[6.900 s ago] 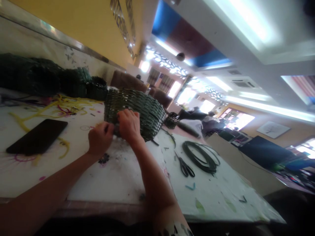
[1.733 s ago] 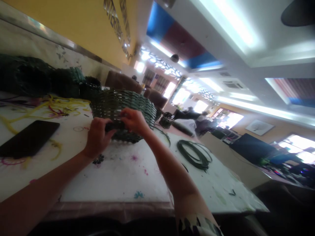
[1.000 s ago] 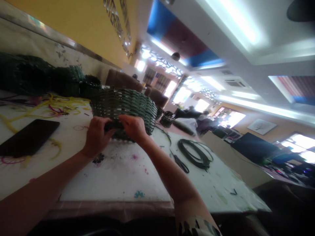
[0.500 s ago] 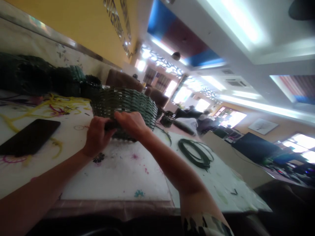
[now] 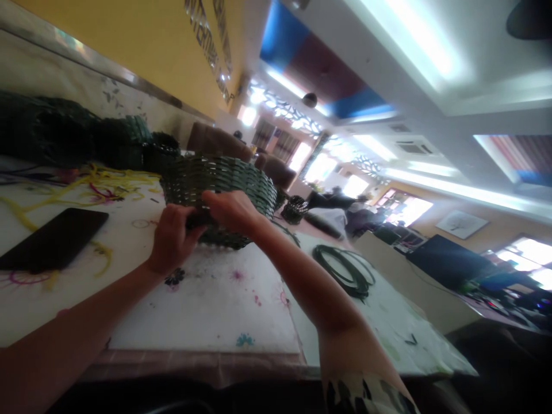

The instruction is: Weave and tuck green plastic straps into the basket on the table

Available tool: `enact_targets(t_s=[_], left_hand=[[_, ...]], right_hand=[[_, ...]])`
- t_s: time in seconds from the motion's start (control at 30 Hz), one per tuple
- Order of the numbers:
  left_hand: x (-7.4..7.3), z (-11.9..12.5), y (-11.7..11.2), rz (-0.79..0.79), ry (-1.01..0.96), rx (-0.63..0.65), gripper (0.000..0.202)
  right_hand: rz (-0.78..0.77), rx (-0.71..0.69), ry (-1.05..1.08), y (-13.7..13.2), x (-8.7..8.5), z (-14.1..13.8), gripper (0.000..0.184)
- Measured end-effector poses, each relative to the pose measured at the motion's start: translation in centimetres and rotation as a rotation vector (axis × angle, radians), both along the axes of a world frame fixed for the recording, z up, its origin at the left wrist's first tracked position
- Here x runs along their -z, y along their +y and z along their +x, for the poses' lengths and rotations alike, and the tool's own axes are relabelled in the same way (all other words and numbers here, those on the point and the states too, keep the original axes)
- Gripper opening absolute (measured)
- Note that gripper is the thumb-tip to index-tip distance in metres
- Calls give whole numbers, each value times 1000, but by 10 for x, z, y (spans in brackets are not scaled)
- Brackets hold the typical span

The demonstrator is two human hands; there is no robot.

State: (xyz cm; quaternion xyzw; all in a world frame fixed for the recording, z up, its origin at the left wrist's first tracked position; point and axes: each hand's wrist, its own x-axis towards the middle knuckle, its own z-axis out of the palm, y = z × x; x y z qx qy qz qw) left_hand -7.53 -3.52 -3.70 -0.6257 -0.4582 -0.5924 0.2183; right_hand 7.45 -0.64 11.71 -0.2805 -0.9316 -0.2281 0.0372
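A dark green woven basket (image 5: 215, 172) stands on the table in front of me, its wall built of flat interlaced strips. My left hand (image 5: 175, 238) is closed at the near side of the basket, around a short dark piece (image 5: 199, 218) whose kind I cannot make out. My right hand (image 5: 230, 213) lies against the basket wall at the other end of that piece, its fingers bent and closed. What the right fingertips pinch is hidden behind the hand.
On the left lie a flat black slab like a tablet (image 5: 56, 238) and yellow strips (image 5: 116, 178). Dark green baskets (image 5: 81, 135) stand behind them. To the right are a coil of green strip (image 5: 340, 270) and a small dark woven piece (image 5: 294, 209). The table's front edge (image 5: 207, 359) is near me.
My right hand has shifted very slightly up at the basket wall. The left hand keeps its grip. Otherwise the whole view has only moved a little.
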Motion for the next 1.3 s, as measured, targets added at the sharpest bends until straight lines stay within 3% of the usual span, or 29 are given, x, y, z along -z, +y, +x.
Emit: enact_targets(t_s=[0.3, 0.5, 0.8, 1.13, 1.2, 1.3], left_hand=[[0, 0, -1, 59, 39, -23, 30], [1, 0, -2, 55, 80, -50, 29], [-1, -1, -3, 47, 93, -29, 28], [-3, 1, -6, 51, 71, 4, 26], [-3, 1, -6, 57, 74, 3, 26], [-3, 0, -6, 62, 74, 8, 25]], right_hand=[[-179, 5, 210, 3, -1, 1, 33], [-210, 56, 125, 5, -9, -9, 24], [-243, -5, -5, 16, -19, -16, 22], [-539, -45, -27, 15, -33, -11, 19], [-520, -54, -40, 14, -34, -10, 20], [-372, -93, -75, 11, -34, -9, 19]])
